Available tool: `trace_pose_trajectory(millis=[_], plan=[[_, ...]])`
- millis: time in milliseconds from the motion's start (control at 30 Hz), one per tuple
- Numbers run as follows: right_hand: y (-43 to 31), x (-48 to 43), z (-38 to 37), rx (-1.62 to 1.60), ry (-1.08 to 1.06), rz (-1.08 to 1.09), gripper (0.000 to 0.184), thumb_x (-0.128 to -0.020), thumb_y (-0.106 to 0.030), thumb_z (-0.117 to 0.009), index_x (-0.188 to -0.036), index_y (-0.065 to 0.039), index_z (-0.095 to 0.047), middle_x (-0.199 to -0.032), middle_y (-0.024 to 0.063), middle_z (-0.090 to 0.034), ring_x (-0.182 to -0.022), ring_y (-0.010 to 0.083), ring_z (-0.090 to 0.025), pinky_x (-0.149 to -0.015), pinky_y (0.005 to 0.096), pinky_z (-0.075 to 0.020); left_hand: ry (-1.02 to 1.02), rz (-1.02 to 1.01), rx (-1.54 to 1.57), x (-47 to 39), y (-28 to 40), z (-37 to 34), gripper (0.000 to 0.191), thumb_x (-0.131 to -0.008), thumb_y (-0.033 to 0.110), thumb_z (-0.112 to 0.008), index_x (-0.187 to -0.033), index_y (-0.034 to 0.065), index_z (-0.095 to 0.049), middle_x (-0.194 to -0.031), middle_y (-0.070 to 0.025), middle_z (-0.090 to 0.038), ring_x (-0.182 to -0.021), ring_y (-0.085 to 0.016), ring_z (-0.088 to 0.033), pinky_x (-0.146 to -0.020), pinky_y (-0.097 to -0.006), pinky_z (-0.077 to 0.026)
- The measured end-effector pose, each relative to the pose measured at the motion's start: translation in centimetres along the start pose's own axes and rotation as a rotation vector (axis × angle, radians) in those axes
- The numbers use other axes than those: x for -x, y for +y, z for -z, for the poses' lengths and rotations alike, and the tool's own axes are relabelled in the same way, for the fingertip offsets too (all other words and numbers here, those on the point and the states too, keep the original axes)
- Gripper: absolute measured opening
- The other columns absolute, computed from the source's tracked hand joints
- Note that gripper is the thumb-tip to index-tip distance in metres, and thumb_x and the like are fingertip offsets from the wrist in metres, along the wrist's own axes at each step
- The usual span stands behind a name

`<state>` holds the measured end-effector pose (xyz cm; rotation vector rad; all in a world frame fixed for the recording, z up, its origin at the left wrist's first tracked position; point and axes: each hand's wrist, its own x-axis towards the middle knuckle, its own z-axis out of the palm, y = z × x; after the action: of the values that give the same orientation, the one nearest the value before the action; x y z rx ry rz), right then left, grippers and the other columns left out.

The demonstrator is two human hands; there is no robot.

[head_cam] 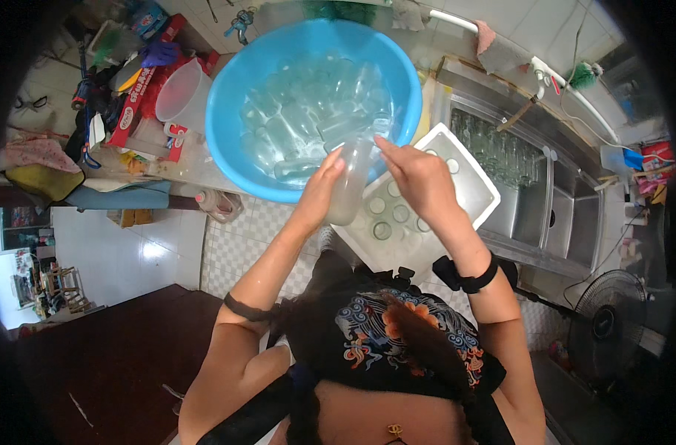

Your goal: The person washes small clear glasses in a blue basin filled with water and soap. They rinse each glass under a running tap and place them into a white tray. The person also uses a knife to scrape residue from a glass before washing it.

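My left hand grips a wet, translucent glass bottle at its side, above the near rim of a large blue plastic basin. Fingers of my right hand reach to the bottle's upper end; whether they pinch something there cannot be made out. Inside the basin, several glass bottles lie in water. Beneath and right of my hands is a white plastic tub with several glass vessels standing in it, partly covered by my right hand and forearm.
A steel sink on the right holds many upright glass bottles. Left of the basin are a clear plastic jug and cluttered boxes. A pink-capped bottle stands by the counter edge. A black fan is at lower right.
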<state>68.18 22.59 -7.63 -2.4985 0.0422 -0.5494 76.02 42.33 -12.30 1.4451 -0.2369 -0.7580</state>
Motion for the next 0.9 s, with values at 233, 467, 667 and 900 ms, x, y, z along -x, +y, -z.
trace_pose_trajectory(millis=[233,467,667,900], plan=[[-1.2,-0.1,-0.8,0.107,0.029,-0.063,0.04,-0.09,-0.008,-0.064,-0.13,-0.017,-0.068,-0.075,0.0119,-0.065,-0.066,0.0335,-0.066,-0.058,0.0439,-0.053,-0.009,-0.024,0.076,-1.2,0.2,0.2,0.06,-0.105,0.042,-0.043,-0.153,0.006,-0.038,-0.125,-0.0106,-0.06,-0.1,-0.019,-0.063,-0.086,-0.0332,-0.051],[7.3,-1.7,0.2,0.012,0.381,-0.397,0.042,-0.091,-0.005,-0.061,-0.132,-0.014,-0.067,-0.092,0.018,-0.073,-0.074,0.0301,-0.072,-0.07,0.0403,-0.0549,-0.115,-0.17,-0.508,0.7,-1.3,0.6,0.056,-0.108,0.038,-0.047,-0.15,0.001,-0.044,-0.139,-0.0143,-0.06,-0.129,-0.021,-0.054,-0.108,-0.0341,-0.042],[6.4,-2.1,3.5,0.008,0.349,-0.297,0.029,-0.098,-0.015,-0.06,-0.126,-0.013,-0.071,-0.093,0.0174,-0.074,-0.079,0.0302,-0.073,-0.073,0.0396,-0.0554,0.172,-0.206,-0.433,1.0,-2.2,3.3,0.063,-0.105,0.034,-0.055,-0.155,0.002,-0.033,-0.157,-0.0145,-0.039,-0.142,-0.022,-0.038,-0.117,-0.0334,-0.029],[0.6,1.6,-0.9,-0.349,0.027,-0.296,0.056,-0.079,-0.034,-0.086,-0.125,-0.008,-0.069,-0.095,0.009,-0.072,-0.081,0.0227,-0.069,-0.073,0.0344,-0.0548,-0.026,-0.347,-0.02,-1.3,2.8,-0.6,0.061,-0.099,0.023,-0.068,-0.147,0.0043,-0.036,-0.143,-0.009,-0.048,-0.136,-0.019,-0.043,-0.112,-0.0353,-0.036]])
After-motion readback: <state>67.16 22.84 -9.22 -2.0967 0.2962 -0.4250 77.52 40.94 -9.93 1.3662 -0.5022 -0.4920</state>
